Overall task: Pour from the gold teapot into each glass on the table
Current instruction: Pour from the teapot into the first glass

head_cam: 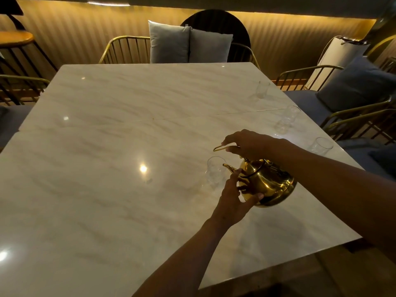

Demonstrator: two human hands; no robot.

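The gold teapot is tilted to the left, its spout over a clear glass near the middle right of the marble table. My right hand grips the teapot's thin handle from above. My left hand cups the teapot's body from below and the left side. Three more clear glasses stand along the table's right edge: a near one, a middle one and a far one. No liquid is visible in any of the glasses.
Gold wire chairs surround the table. Two grey cushions rest on the far chair, and a darker cushion on the right-hand seat. The table's near right corner ends close to my right arm. A wooden stool stands far left.
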